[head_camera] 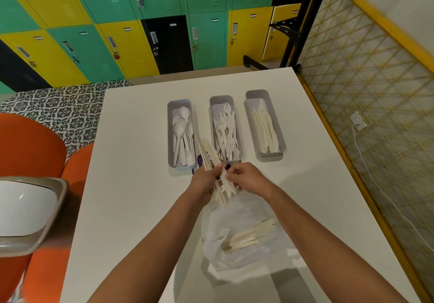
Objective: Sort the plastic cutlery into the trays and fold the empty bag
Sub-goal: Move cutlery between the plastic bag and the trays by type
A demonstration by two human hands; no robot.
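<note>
Three grey trays stand side by side on the white table (131, 152): the left tray (171, 138) holds spoons, the middle tray (214, 101) forks, the right tray (279, 138) knives. My left hand (204, 180) grips a bundle of cream plastic knives (209, 154) just in front of the trays. My right hand (246, 177) pinches one knife of that bundle at its lower end. Below my hands lies a clear plastic bag (234, 253) with several knives (246, 235) still inside.
An orange chair (30, 143) and a grey-rimmed white bin (30, 208) stand left of the table. Coloured lockers line the far wall. A yellow-framed mesh panel (366, 96) runs along the table's right side. A purple item (200, 161) peeks out behind my left hand.
</note>
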